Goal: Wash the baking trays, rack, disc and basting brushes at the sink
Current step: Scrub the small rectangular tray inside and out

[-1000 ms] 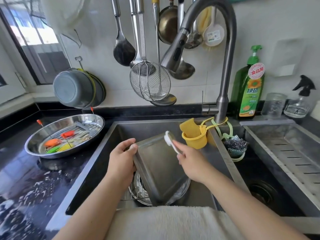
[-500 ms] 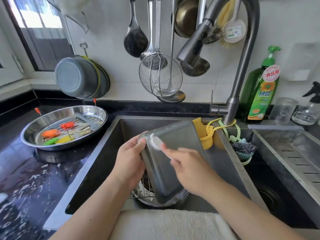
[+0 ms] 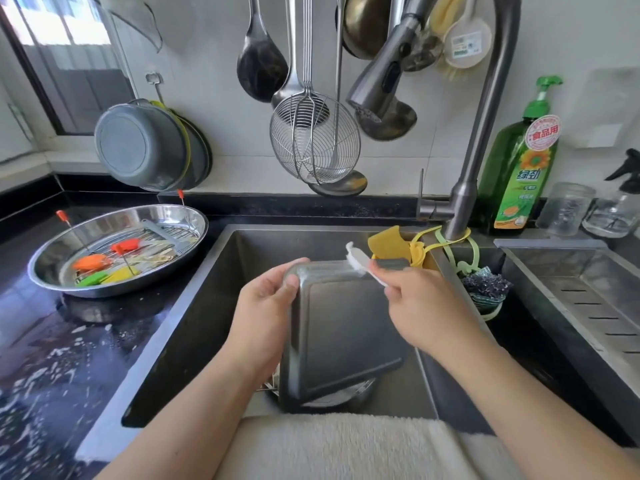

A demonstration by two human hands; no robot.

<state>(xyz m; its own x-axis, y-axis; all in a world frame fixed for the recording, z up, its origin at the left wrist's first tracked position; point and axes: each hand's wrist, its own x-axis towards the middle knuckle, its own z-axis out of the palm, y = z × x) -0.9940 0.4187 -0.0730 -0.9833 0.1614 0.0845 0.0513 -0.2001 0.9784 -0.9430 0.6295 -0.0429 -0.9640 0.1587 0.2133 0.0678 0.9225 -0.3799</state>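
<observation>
My left hand grips the steel baking tray upright over the sink, its dull underside toward me; at one o'clock my right hand pinches a white brush on its soapy top rim.

Readable txt only on green soap bottle, up and right of right hand: round red-white sticker w/ "食品用", label below w/ sunflower pic and "绿劲". Smaller print under that too tiny to read. Round tag hanging above right hand: print blurred, unreadable.
</observation>
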